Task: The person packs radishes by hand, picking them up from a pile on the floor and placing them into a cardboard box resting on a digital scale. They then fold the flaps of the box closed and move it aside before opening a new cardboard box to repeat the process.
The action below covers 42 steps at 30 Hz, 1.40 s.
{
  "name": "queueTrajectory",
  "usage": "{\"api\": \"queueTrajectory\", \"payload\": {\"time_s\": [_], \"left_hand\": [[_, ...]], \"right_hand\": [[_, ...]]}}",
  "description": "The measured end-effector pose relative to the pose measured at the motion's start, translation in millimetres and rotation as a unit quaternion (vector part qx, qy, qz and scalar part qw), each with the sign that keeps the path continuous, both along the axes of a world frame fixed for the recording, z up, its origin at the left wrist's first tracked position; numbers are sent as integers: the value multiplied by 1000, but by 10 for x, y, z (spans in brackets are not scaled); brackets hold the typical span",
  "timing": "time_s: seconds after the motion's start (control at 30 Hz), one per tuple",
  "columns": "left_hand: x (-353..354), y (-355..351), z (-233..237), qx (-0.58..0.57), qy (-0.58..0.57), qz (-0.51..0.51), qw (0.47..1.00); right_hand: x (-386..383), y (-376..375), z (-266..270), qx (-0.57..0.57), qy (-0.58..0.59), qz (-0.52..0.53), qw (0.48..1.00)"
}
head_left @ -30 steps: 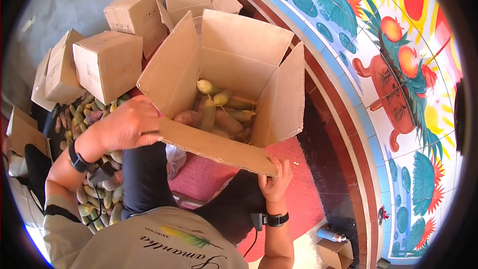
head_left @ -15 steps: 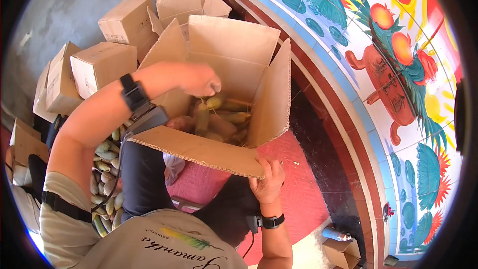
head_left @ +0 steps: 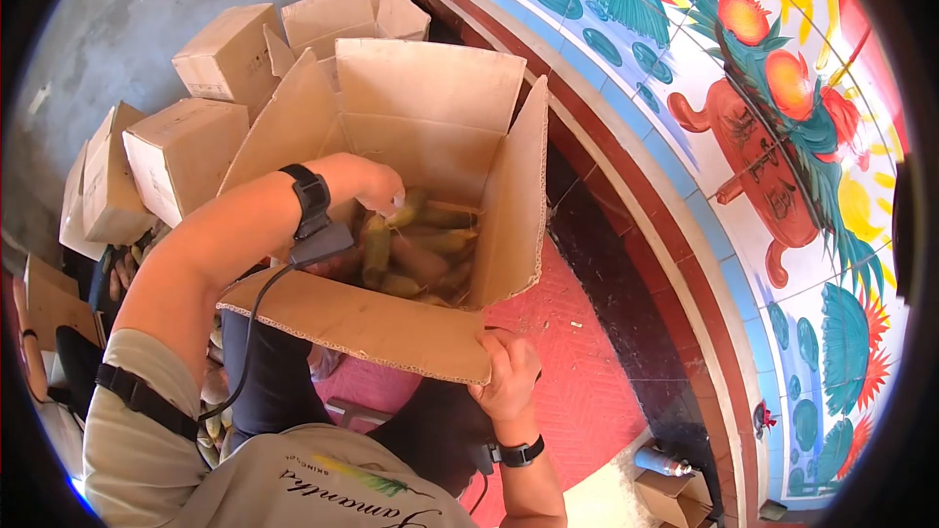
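A large open cardboard box (head_left: pixel 430 83) tilts over my lap with its flaps spread. Greenish, elongated vegetables (head_left: pixel 376 252) and some reddish-brown ones lie in its bottom. My left hand (head_left: pixel 377 186) reaches inside, fingers drawn together at the top of a green vegetable; whatever is between the fingertips is too small to make out. At the box's near right corner, my right hand (head_left: pixel 506 372) is closed on the edge of the front flap (head_left: pixel 362 328), thumb on top. Both wrists carry black bands.
Several closed cardboard boxes (head_left: pixel 186 152) stand at the left, beside an open one (head_left: pixel 337 20) by the wall. More vegetables lie left of my legs. A person's arm (head_left: pixel 34 352) shows at the far left. Right are a painted tile wall (head_left: pixel 753 147), spray can (head_left: pixel 660 462) and small box (head_left: pixel 670 497).
My left hand has moved down onto the vegetables. The large box and my right hand on its flap appear slightly lower and further left, as the view has shifted.
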State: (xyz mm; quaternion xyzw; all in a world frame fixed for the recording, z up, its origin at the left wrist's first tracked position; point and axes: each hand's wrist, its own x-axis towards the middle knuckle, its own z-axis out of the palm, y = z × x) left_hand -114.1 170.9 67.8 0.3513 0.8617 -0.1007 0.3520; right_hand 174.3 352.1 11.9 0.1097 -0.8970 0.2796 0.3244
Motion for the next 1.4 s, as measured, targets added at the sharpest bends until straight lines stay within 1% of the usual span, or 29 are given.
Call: {"api": "queueTrajectory", "payload": {"time_s": [0.03, 0.1, 0.13, 0.2, 0.23, 0.3, 0.33, 0.4, 0.43, 0.47, 0.53, 0.67, 0.73, 0.87, 0.93, 0.97, 1.03, 1.07, 1.1, 1.17, 1.2, 1.27, 1.3, 1.37, 1.4], "left_hand": [[-53, -8, 25, 0, -1, -1, 1000], [-157, -32, 246, 48, 3, -5, 999], [-214, -36, 327, 46, 1, -3, 999], [-312, -29, 437, 130, 17, 18, 991], [-312, -11, 448, 128, 18, 20, 991], [-316, 34, 428, 171, -44, 16, 984], [-300, 47, 350, 170, -45, 15, 984], [-254, 90, -5, 88, -74, -32, 993], [-236, 79, -178, 66, -80, -26, 994], [-177, 93, -222, 65, -83, -27, 994], [-68, 112, -292, -48, -79, -60, 994], [-19, -13, -738, -83, -78, -92, 989], [26, -67, -877, -41, -17, -181, 982], [14, -164, -1209, -12, 15, -158, 987], [-26, -192, -1350, -60, 26, -150, 987], [-22, -180, -1277, -60, 26, -150, 987], [-1, -130, -929, -11, 0, -66, 998], [17, -97, -756, -10, 0, -66, 998], [35, -62, -582, 21, -13, -38, 999], [-16, -30, -412, 77, -44, 19, 996], [-49, -27, -331, 79, -42, 21, 996], [-83, -49, -119, 158, -100, 101, 977], [-104, -87, -15, 160, -99, 102, 977], [-118, -197, 196, 268, -156, 143, 940], [-76, -256, 343, 270, -154, 146, 939]], "right_hand": [[-8, 3, -11, 0, -1, -1, 1000], [-31, 3, -35, -5, 5, -5, 1000], [-38, 0, -46, -7, 3, -3, 1000], [-56, -8, -60, -11, 7, -7, 1000], [-65, -18, -57, -13, 7, -5, 1000], [-70, -26, -48, -11, 6, -11, 1000], [-74, -28, -57, -11, 6, -11, 1000], [-70, -25, -81, -14, 14, -6, 1000], [-63, -22, -76, -14, 11, -7, 1000], [-56, -20, -57, -13, 8, -5, 1000], [-44, -20, -50, -13, 3, -4, 1000], [-70, -12, -47, -23, 13, 6, 1000], [-81, -9, -39, -30, 10, 11, 999], [-95, -14, -16, -37, 12, 13, 999], [-92, -11, -18, -39, 15, 12, 999], [-88, -10, -31, -36, 13, 11, 999], [-81, -12, -42, -33, 11, 10, 999], [-79, -16, -40, -33, 10, 6, 999], [-78, -23, -40, -32, 9, 2, 999], [-85, -38, -36, -32, 14, -1, 999], [-95, -42, -36, -32, 18, -5, 999], [-91, -50, -50, -30, 14, -14, 999], [-87, -53, -68, -29, 8, -24, 999], [-98, -40, -183, -16, 15, -24, 999], [-98, -34, -213, -6, 22, -25, 999]]}}
